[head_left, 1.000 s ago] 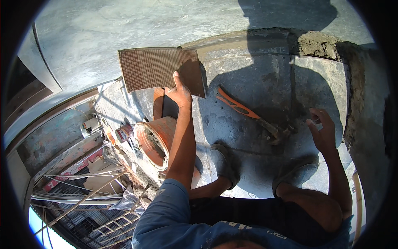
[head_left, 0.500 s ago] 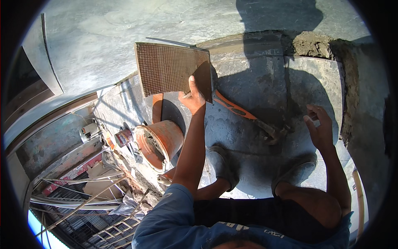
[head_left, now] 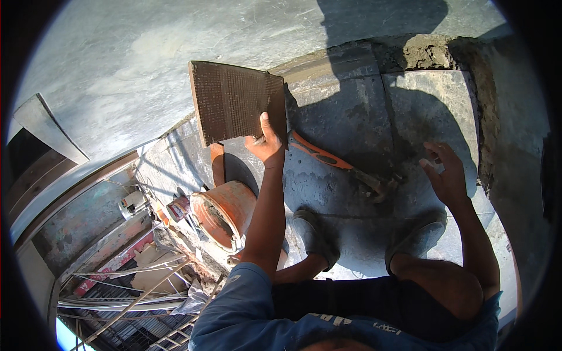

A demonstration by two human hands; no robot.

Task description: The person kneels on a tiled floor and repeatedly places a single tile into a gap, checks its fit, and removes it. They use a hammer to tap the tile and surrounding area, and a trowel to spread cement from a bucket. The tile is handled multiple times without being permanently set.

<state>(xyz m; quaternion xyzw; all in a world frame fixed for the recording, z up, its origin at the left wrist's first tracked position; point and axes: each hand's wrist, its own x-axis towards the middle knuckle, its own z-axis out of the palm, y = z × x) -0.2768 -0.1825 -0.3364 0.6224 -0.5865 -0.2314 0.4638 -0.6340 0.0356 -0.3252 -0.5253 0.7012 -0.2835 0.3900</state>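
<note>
My left hand grips a rectangular tile near its lower right edge, with the thumb across its brown, grid-ribbed face. The tile is held up in front of the grey wall. My right hand hangs over the floor at the right, fingers apart and curved, holding nothing. Between the hands a hammer with an orange and black handle lies on the grey floor tiles. Its head is in shadow, nearer my right hand.
An orange bucket with grey residue stands left of my left forearm, near a strip of wood. Rough mortar lines the gap at the wall's foot. Bamboo poles and scrap lie lower left, past the floor's edge.
The tile's ribbed face has tilted and looks darker, out of the sun. My left hand is slightly lower and further left in the picture. My view has turned a little; the hammer stays put.
</note>
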